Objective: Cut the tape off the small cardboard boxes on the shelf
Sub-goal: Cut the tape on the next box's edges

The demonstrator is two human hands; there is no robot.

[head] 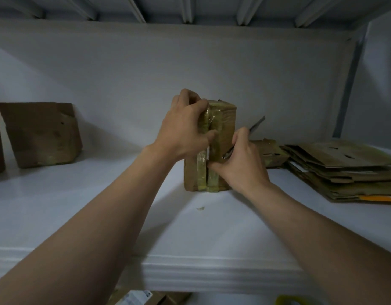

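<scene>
Where the box (226, 119) stands upright on the shelf (80, 205), left grip (185, 126) clasps its top, thumb on the taped seam. Right grip (240, 159), just below, clenched round a cutter (257, 124), its end poking up past the knuckles; a fingertip touches the tape (201, 166). Right of that grip: flattened boxes (344, 168), stacked. Far left of both: another box (42, 135).

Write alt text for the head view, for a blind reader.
The left hand grips the top of an upright taped box on a white shelf; the right hand holds a blade beside it. Flattened boxes lie to the right.
</scene>
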